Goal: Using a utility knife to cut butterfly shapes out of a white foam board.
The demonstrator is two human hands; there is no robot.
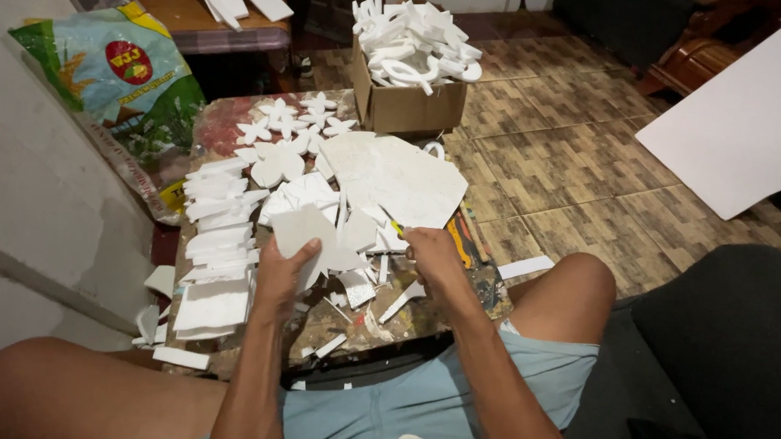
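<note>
My left hand [283, 276] grips a flat white foam piece [308, 236] held up over a low, paint-stained work board [457, 293]. My right hand [431, 254] is closed on a small yellow-handled cutter [396, 227] whose tip meets the foam piece's right edge. Around the hands lie white foam offcuts and strips [356, 289]. A large irregular foam sheet [394, 176] rests just beyond. Cut-out foam flowers [292, 121] lie at the board's far end.
A stack of foam slabs [215, 231] sits to the left. A cardboard box [409, 106] heaped with foam shapes stands on the tiled floor beyond. A colourful sack [119, 71] leans on the left wall. A big white sheet [740, 119] is at the right.
</note>
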